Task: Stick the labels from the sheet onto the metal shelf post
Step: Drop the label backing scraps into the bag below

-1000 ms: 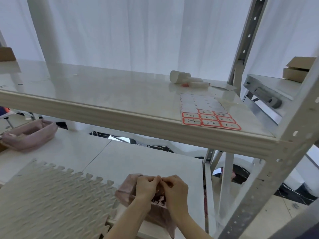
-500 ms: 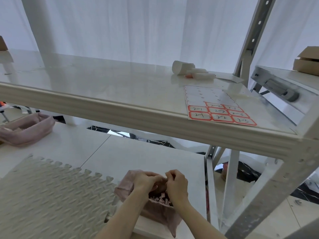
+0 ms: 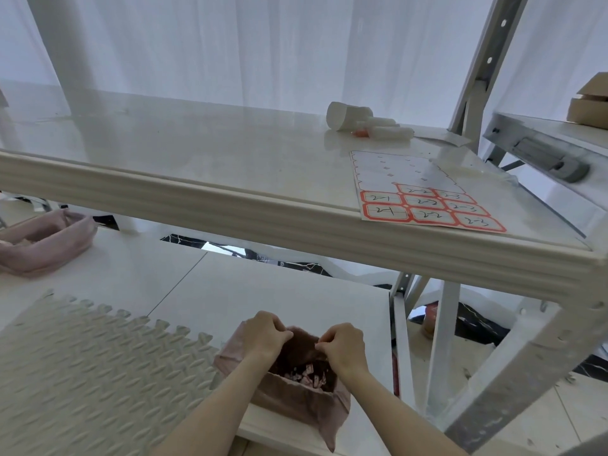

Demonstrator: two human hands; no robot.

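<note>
Glossy shelf [image 3: 197, 153] carries label sheet [image 3: 418, 192] at its front right corner; white roll [image 3: 342, 116] and tubes [image 3: 388, 131] behind the sheet. Counter [image 3: 230, 291] below the sheet: foam mat [image 3: 92, 366], pink bag [image 3: 289, 394].

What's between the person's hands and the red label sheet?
In the head view, bare lower shelf board and the upper shelf's cream front edge separate the label sheet from the left hand and right hand, both pinching a pink bag.

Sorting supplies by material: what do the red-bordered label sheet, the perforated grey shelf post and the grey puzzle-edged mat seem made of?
Red-bordered label sheet: likely matt paper; lies thin and flat, handwritten on.
Perforated grey shelf post: metal, matt finish; punched holes.
Grey puzzle-edged mat: apparently foam; embossed pattern, interlocking teeth.
</note>
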